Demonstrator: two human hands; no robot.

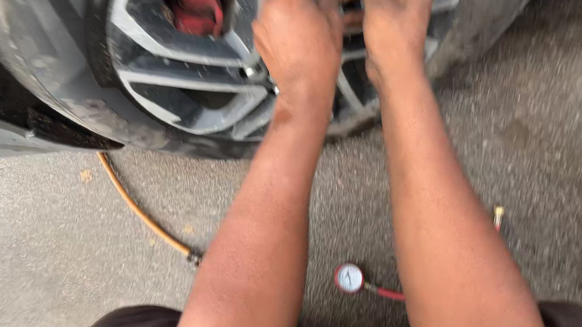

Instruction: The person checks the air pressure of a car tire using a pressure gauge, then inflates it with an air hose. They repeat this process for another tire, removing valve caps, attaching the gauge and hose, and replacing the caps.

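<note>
Up close, my left hand [299,34] and right hand [390,17] press on the alloy wheel [187,86] spokes; grip unclear through blur. Pressure gauge [349,277] lies on the floor [26,239] between my forearms.

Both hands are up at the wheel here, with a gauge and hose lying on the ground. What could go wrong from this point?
1. The pressure gauge lies on the ground right between the forearms; a shifting knee might crush it.
2. The orange hose trails from under the tyre, so it could get pinched or snag a foot.
3. The left hand and right hand work among the wheel spokes, where fingers could scrape on edges.
</note>
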